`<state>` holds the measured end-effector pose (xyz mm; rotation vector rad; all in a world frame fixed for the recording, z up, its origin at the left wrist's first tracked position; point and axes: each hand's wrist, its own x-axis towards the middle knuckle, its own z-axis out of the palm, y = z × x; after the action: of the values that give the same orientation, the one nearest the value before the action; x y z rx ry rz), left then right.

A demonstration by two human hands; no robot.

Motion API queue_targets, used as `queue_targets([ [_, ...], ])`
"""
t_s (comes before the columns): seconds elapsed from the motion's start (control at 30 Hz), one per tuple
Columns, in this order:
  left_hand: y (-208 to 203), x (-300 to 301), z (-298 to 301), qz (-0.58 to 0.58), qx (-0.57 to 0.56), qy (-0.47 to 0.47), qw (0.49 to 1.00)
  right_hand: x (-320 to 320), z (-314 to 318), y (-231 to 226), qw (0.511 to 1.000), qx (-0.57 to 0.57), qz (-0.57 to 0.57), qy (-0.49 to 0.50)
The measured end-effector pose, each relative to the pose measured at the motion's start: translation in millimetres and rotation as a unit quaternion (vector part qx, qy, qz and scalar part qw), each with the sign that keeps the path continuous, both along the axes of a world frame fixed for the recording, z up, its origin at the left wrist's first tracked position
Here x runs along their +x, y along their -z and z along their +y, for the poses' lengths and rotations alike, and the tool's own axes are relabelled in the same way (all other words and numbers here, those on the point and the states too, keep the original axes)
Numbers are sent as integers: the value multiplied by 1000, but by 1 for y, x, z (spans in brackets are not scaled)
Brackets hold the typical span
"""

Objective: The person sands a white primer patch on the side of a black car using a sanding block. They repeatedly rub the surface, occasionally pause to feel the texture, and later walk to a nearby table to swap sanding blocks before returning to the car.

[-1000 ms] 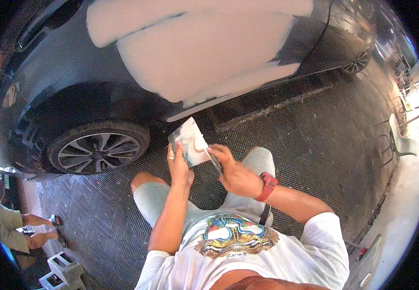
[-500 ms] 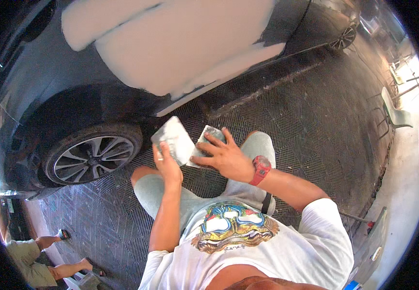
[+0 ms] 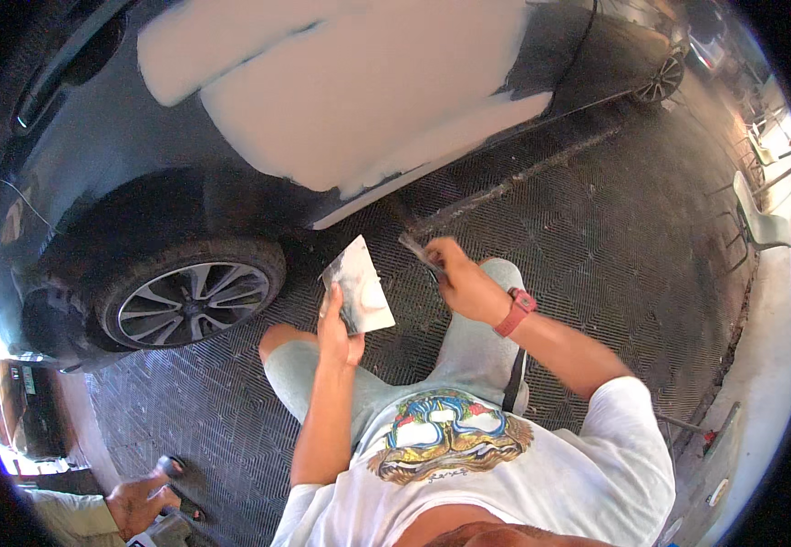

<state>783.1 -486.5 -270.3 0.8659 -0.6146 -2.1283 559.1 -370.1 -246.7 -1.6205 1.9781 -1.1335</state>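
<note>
My left hand (image 3: 333,330) grips a flat, squarish plate (image 3: 355,278) by its lower edge, fingers wrapped around it. The plate's face carries a dark grey smear and pale beige putty. To the right, apart from the plate, my right hand (image 3: 468,281) pinches a thin flat spreader (image 3: 421,252), seen nearly edge-on. Both hands are above my knees, in front of the dark car (image 3: 67,173). A large patch of beige filler (image 3: 359,100) with ragged edges covers the car's side.
The car's near wheel (image 3: 195,303) stands at left, its other wheel (image 3: 660,78) at far right. Dark ribbed matting (image 3: 587,246) covers the floor. Another person's leg (image 3: 135,503) shows at lower left. A pale chair (image 3: 760,214) stands at right.
My right hand has moved away from the plate to the right, turning the spreader edge-on. The plate has tilted and shifted slightly right. The other person's legs have moved.
</note>
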Motion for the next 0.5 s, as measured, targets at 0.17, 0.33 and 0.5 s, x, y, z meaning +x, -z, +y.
queue_targets([
  [0.17, 15, 11, 23, 17, 29, 25, 999, 44, -39, 43, 751, -54, -650, 103],
  [0.33, 17, 40, 31, -11, 24, -38, 999, 87, -55, 66, 808, 86, -583, -1],
  [0.5, 23, 122, 32, -100, -98, -198, 970, -64, -131, -8, 938, -233, -97, 238],
])
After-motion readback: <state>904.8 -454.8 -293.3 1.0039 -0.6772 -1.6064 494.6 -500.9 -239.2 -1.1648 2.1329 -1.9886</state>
